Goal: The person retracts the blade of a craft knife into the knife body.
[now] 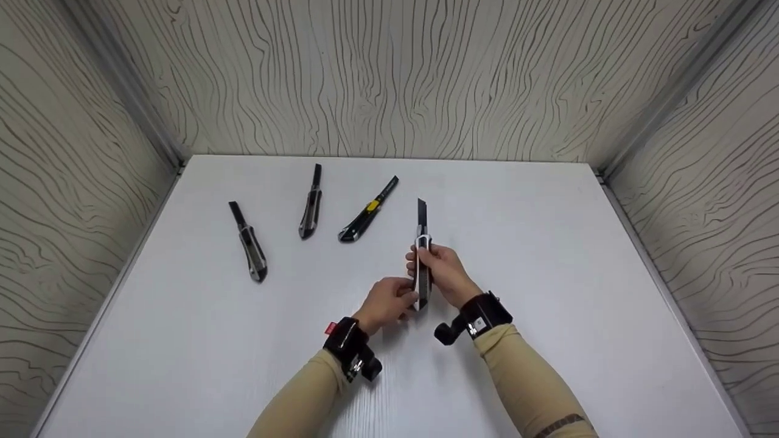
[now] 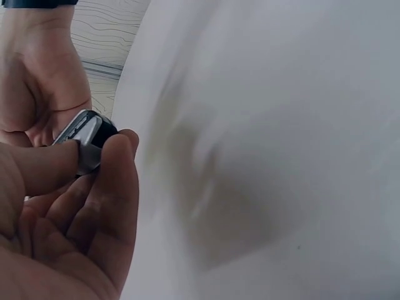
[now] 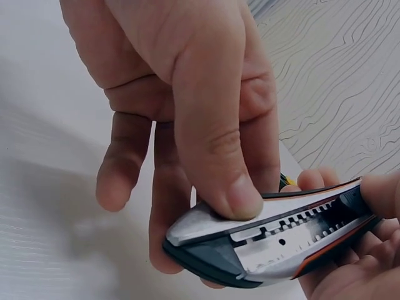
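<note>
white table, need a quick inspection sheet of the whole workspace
Surface: white table, pale and flat, with soft shadows near the hands.
Job's things: held utility knife, dark blade end pointing to the far side.
Clutter: leftmost knife, second knife and yellow-marked knife lie apart, left of the held one.
Grippers: bare hands; left hand pinches the held knife's near end, right hand grips its handle, thumb on top.
Cables: nothing seen.
Surroundings: wood-grain-patterned walls behind and at both sides, grey strips at the corners.

White table (image 1: 182,365), three utility knives (image 1: 313,202) lying
</note>
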